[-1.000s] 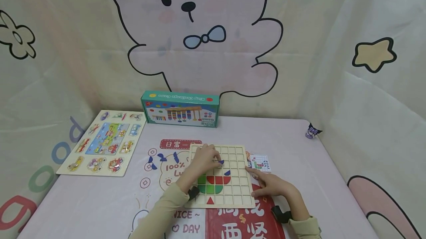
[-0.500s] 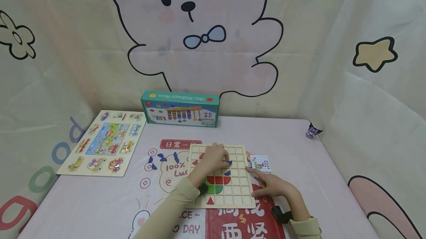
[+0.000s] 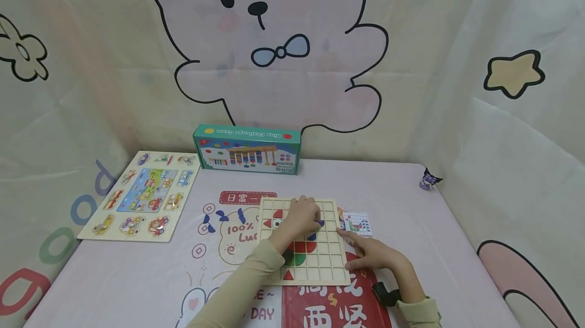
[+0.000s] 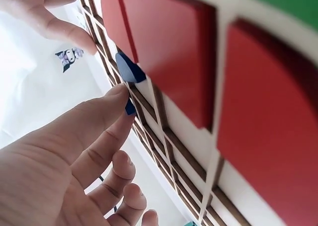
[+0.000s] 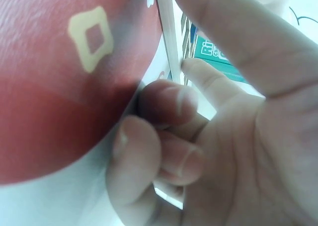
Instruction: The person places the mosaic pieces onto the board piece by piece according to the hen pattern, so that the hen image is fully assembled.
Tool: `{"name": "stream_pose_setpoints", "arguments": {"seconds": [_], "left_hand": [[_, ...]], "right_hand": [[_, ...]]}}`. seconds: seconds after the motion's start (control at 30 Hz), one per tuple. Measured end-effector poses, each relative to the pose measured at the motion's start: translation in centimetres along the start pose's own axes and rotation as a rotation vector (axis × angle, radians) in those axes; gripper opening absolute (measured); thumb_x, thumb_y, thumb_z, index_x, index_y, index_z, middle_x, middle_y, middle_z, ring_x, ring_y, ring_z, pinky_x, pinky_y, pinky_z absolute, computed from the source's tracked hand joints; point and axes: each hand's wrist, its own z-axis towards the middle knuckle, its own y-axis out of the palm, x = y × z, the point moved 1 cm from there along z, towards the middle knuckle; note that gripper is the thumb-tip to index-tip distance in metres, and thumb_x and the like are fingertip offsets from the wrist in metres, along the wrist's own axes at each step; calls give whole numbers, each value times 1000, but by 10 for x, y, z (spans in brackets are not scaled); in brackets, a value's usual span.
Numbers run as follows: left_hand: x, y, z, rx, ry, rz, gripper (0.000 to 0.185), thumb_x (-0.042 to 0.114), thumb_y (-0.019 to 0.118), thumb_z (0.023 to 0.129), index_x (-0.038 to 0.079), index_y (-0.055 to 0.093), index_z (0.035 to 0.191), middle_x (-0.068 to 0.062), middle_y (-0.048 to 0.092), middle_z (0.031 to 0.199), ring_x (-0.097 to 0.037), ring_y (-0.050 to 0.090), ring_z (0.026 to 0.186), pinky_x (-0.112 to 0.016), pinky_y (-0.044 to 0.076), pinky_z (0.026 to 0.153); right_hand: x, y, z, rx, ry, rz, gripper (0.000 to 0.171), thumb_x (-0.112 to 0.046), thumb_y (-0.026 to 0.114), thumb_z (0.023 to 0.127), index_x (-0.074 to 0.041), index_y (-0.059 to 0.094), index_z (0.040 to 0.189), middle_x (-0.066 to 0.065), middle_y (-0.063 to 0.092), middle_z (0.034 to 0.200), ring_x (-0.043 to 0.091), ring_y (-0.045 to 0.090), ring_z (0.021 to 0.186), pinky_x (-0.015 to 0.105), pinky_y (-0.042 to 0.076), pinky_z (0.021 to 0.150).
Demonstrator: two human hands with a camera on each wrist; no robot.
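Left hand (image 3: 301,216) over the wooden grid board (image 3: 326,259), fingers (image 4: 94,121) loosely extended, index tip touching a small blue piece (image 4: 130,108) in a cell, right hand (image 3: 372,254) steadying the board's right edge, fingers (image 5: 164,107) partly curled.

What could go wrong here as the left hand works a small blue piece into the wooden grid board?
The left hand covers the cell it is filling on the wooden grid board, so the small blue piece might seat skewed. Its forearm crosses the red and green pieces and could nudge them. The right hand steadies only the board's right edge, so the board could slide.
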Motion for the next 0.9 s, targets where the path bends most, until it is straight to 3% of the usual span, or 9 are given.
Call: {"name": "stream_pose_setpoints", "arguments": {"seconds": [0.2,0.57,0.9], "left_hand": [[1,3,1,-4,13,15,15,38,75,74,25,68,70,7,53,79,-13,42,76,-32,34,71],[1,3,-6,-12,14,-32,8,33,75,75,26,72,78,5,59,89,-15,46,82,-38,37,77],[-5,0,-12,9,-2,-107,6,26,70,78,26,73,83,6,59,88,-13,44,79,-36,36,75]], "right_hand": [[1,1,2,5,12,-37,84,-37,75,74,-18,32,144,5,55,92,18,50,79,30,43,62],[2,1,2,8,27,-40,85,-39,75,73,-18,32,144,5,56,96,17,51,81,31,45,64],[2,1,1,15,33,-31,85,-39,75,73,-19,33,144,16,56,118,18,52,85,35,51,69]]}}
